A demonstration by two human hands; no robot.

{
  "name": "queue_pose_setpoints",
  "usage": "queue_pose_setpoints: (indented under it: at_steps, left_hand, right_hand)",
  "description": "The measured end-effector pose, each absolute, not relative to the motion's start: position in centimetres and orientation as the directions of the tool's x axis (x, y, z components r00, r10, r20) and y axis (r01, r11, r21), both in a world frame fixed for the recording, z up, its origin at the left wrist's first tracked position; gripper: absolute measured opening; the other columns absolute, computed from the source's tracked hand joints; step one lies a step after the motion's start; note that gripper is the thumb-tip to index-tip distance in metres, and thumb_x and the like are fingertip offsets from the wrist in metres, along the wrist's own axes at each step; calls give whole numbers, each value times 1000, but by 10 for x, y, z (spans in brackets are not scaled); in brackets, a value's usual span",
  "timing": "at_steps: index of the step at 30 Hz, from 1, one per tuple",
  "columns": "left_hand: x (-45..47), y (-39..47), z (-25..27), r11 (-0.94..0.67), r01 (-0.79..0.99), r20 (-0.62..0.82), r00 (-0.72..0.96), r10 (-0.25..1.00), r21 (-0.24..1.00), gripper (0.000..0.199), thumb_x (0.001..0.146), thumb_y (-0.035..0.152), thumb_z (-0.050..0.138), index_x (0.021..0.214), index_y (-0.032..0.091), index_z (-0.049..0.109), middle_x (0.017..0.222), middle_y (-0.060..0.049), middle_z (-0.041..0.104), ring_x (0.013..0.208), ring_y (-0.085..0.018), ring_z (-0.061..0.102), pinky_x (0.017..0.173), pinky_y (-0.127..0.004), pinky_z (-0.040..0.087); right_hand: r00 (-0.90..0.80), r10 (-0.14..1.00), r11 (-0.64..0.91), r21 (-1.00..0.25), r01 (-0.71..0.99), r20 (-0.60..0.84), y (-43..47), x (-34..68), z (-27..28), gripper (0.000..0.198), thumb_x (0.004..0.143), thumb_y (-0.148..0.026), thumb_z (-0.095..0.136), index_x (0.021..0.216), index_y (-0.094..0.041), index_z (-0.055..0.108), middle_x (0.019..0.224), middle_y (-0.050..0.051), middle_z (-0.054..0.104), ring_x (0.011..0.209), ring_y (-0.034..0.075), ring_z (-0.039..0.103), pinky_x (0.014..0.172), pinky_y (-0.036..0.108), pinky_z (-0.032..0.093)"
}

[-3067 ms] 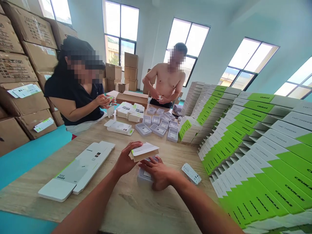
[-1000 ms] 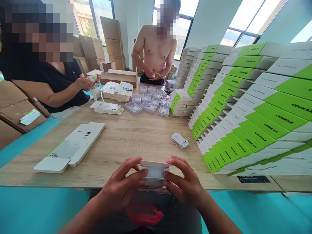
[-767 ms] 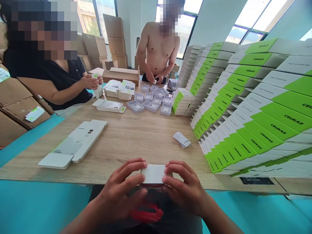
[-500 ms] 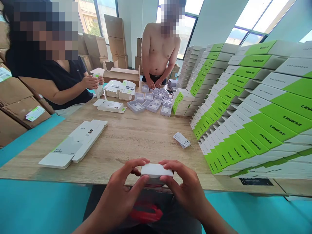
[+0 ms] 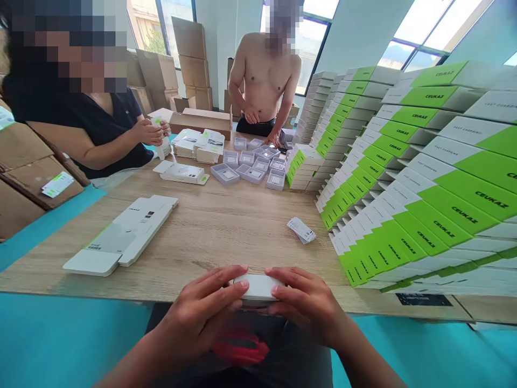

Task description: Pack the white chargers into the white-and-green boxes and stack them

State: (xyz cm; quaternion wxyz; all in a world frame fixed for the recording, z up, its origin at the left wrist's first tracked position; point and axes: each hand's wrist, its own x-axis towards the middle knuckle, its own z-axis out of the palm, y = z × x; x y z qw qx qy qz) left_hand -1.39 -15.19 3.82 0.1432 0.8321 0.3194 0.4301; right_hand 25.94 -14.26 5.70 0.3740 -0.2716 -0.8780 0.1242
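A small white box (image 5: 258, 286) is held between my two hands at the table's near edge, its end facing me. My left hand (image 5: 210, 304) grips its left side, with fingers over the top. On the opposite side, my right hand (image 5: 309, 304) has its fingers closed along the box in the same way. Both thumbs are largely hidden below the fingers. Beyond the box, to the right, lies a small pile of printed cards (image 5: 301, 230). Flat, unfolded white cartons (image 5: 125, 231) lie on the left of the table.
Tall stacks of green-and-white boxes (image 5: 424, 215) line the right side. Clear plastic trays (image 5: 252, 172) and flat cartons (image 5: 197, 145) sit at the far end. One co-worker (image 5: 109, 129) handles a carton at left; another co-worker (image 5: 264, 81) stands behind the table (image 5: 226, 226).
My fingers have shifted from a thumb-and-finger pinch to lying over the box's top edges. The far co-worker's hands have come apart, one raised to the waist.
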Motion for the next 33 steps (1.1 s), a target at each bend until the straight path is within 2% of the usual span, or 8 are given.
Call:
queue_pose_setpoints:
  at_steps: [6, 12, 14, 17, 21, 24, 27, 33]
  left_hand:
    - [-24, -141, 3, -858, 423, 686, 532, 496, 292, 52, 96, 12, 62, 145, 28, 55, 151, -16, 56, 127, -28, 66, 98, -39, 60]
    - [4, -149, -12, -569, 414, 500, 273, 822, 710, 59, 97, 31, 66, 151, 31, 41, 120, -10, 77, 99, -25, 78, 82, -33, 66]
    - [5, -142, 3, -634, 491, 590, 266, 763, 598, 47, 97, 33, 64, 143, 30, 52, 115, -8, 79, 98, -26, 78, 83, -34, 65]
    - [-1, -113, 36, -844, 501, 768, 458, 449, 194, 43, 98, 18, 56, 140, 27, 59, 121, -9, 76, 111, -26, 72, 102, -39, 55]
    - [-1, -59, 51, -838, 538, 802, 538, 259, -91, 50, 94, 3, 52, 137, 29, 63, 127, -7, 73, 125, -26, 64, 124, -53, 26]
    - [5, -22, 18, -791, 611, 852, 402, 335, 23, 48, 92, 4, 57, 133, 28, 62, 125, -9, 72, 121, -27, 65, 117, -52, 38]
    - [9, -2, -31, -782, 582, 752, 409, 517, 221, 46, 89, 7, 53, 131, 25, 60, 119, -8, 74, 106, -24, 72, 94, -37, 58]
    - [9, 3, -64, -667, 577, 424, 515, 745, 472, 53, 82, 0, 48, 124, 30, 61, 118, -2, 73, 107, -22, 71, 94, -33, 57]
  right_hand:
    - [-542, 573, 818, -396, 417, 614, -145, 254, 53, 24, 96, -17, 66, 116, -28, 66, 124, 12, 75, 104, 22, 73, 85, 37, 62]
    - [-353, 752, 659, -621, 424, 557, -149, 259, 47, 17, 97, -21, 64, 113, -28, 63, 125, 10, 73, 109, 21, 72, 91, 34, 60]
    - [-283, 851, 524, -755, 395, 442, -150, 263, 60, 33, 95, -39, 68, 125, -28, 59, 125, 11, 72, 113, 25, 71, 93, 36, 60]
    - [-306, 917, 380, -792, 477, 256, -144, 260, 87, 69, 78, -58, 79, 135, -28, 56, 128, 11, 70, 113, 31, 70, 92, 40, 60]
    - [-306, 931, 361, -614, 702, 198, -97, 243, 105, 61, 72, -36, 83, 129, -28, 62, 126, 7, 71, 111, 28, 69, 97, 39, 56]
    - [-199, 890, 364, -378, 851, 410, -21, 247, 109, 65, 79, -38, 76, 139, -21, 55, 147, 14, 55, 131, 30, 55, 111, 42, 45]
    - [31, 844, 31, -106, 994, 536, 72, 273, 123, 65, 90, -49, 64, 144, -16, 49, 154, 18, 45, 140, 32, 42, 116, 45, 35]
    - [195, 825, -176, -86, 981, 530, 184, 316, 160, 52, 93, -44, 62, 132, -9, 61, 147, 28, 49, 132, 44, 44, 106, 56, 35]
